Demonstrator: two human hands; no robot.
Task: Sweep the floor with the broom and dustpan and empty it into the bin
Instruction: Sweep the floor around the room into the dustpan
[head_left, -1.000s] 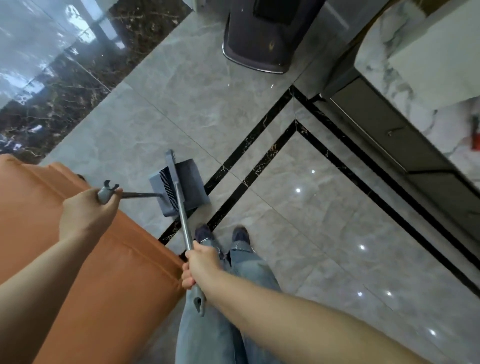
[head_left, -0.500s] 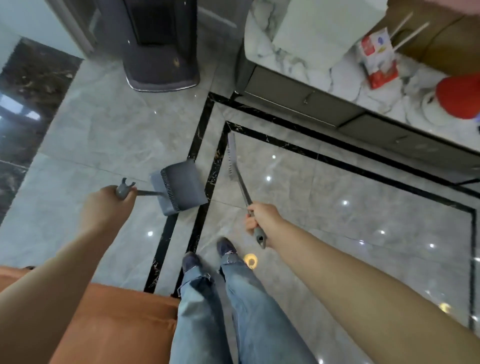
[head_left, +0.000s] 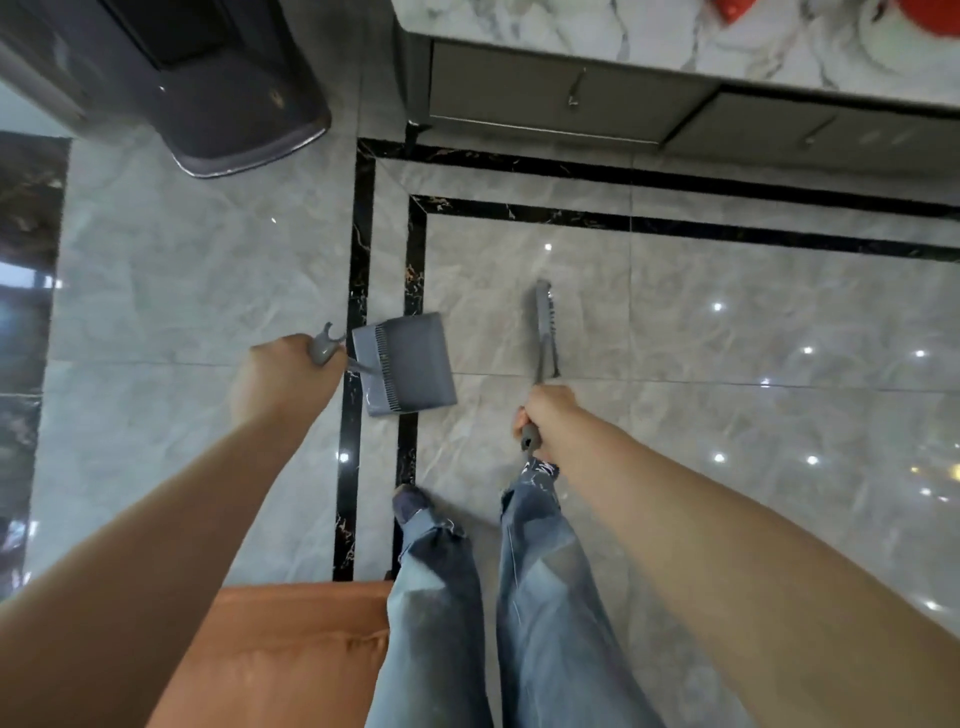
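The dustpan (head_left: 402, 364) hangs over the black floor stripes, its handle gripped by the left hand (head_left: 283, 376); the broom (head_left: 545, 332), clamped in the right hand (head_left: 550, 415), hangs just beside it; tilting the pan could spill dust before the bin (head_left: 208, 88).

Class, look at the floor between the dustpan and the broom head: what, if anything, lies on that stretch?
Nothing shows there in the head view: only bare grey tile separates the dustpan from the broom head.
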